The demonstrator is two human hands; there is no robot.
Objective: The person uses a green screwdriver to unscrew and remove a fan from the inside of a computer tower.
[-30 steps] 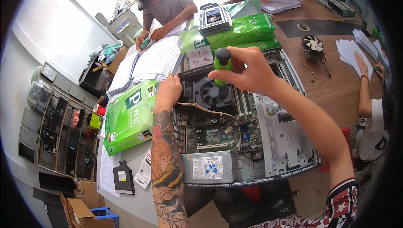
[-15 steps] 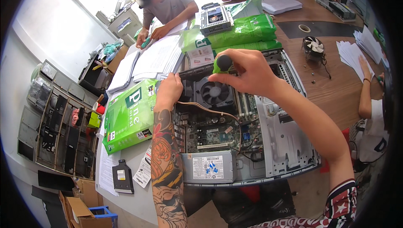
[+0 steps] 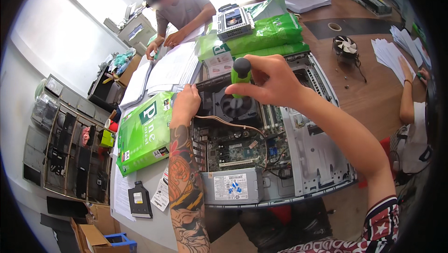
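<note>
One green-handled screwdriver [image 3: 240, 79] stood over the computer case [image 3: 322, 157] | right hand [image 3: 276, 79] pinched its handle, probs to keep it straight | left hand [image 3: 186, 103] sat at the case's far-left corner, likely bracing it, couldn't tell its grip tbh

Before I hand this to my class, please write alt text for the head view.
A person's right hand grips a green tool handle above the fan inside an opened computer case; the left hand is at the case's left edge. A green pack lies to the left.
</note>
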